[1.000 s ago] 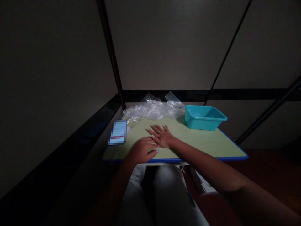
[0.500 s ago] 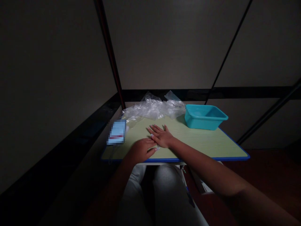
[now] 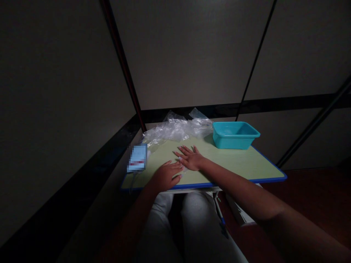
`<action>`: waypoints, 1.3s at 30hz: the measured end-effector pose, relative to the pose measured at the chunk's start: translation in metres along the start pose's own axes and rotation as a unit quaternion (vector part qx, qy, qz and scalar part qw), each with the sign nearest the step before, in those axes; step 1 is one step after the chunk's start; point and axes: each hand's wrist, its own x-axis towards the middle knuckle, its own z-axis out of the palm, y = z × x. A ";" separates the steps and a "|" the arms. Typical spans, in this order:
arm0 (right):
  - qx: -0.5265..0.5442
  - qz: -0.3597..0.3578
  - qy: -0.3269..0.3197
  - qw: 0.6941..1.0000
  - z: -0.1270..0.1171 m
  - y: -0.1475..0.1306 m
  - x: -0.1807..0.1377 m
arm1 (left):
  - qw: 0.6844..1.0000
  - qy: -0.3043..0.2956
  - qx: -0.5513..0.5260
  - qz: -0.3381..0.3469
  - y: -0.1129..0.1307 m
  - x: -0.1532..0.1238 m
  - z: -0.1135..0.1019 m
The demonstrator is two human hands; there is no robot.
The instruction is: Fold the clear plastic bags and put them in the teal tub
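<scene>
My right hand [image 3: 191, 160] lies palm down on the pale green tabletop [image 3: 230, 164], fingers spread. My left hand [image 3: 166, 176] rests just to its left near the front edge, with its fingers stretched toward the right thumb. Between the two hands a small pale, see-through piece [image 3: 185, 169] shows, partly covered; its kind I cannot make out. Neither hand is wrapped around anything. Beyond the hands lies a heap of crumpled clear plastic bags [image 3: 175, 128].
A turquoise plastic basin [image 3: 233, 141] stands at the table's back right. At the left edge is a phone-like device [image 3: 138, 159], its screen pixelated, with a cable-like strand below it. The table has a blue rim [image 3: 268, 180]. Panelled walls close in behind and left.
The camera view has tilted slightly, shifting the table and basin in the picture. The left fingers have spread a little more, while the right hand stays flat in nearly the same place.
</scene>
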 end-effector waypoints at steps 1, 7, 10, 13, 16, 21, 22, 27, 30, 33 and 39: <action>-0.005 0.002 0.003 1.000 0.000 0.003 0.000 | 1.000 -0.006 -0.001 -0.005 0.000 0.000 0.000; -0.024 0.044 0.025 0.998 -0.001 0.025 -0.001 | 1.000 -0.016 -0.001 -0.014 0.002 0.000 -0.001; -0.006 0.086 0.035 0.996 0.000 0.033 -0.004 | 1.000 -0.017 0.004 -0.017 0.002 0.000 -0.001; 0.032 0.103 0.037 0.993 0.000 0.036 -0.008 | 0.999 -0.024 0.011 -0.021 0.003 0.000 -0.002; 0.038 0.069 0.007 0.997 -0.004 0.039 -0.011 | 0.999 -0.029 0.018 -0.017 0.003 0.000 -0.003; 0.062 0.037 -0.072 0.995 -0.012 0.050 -0.014 | 0.999 -0.041 0.032 -0.013 0.001 0.000 0.000; 0.072 0.037 -0.074 0.994 -0.013 0.052 -0.014 | 0.998 -0.044 0.034 -0.013 0.000 0.000 0.000; 0.303 0.053 0.061 0.950 -0.013 0.053 -0.014 | 0.998 -0.045 0.037 -0.012 -0.001 0.000 0.002; 0.517 0.146 0.104 0.837 -0.013 0.050 -0.011 | 0.998 -0.051 0.038 -0.015 0.000 0.000 0.001; 0.589 0.187 0.071 0.783 -0.017 0.048 -0.010 | 0.998 -0.049 0.039 -0.022 0.000 0.000 0.001; 0.685 0.194 0.047 0.700 -0.031 0.050 -0.015 | 0.998 -0.038 0.044 -0.019 0.000 0.000 0.002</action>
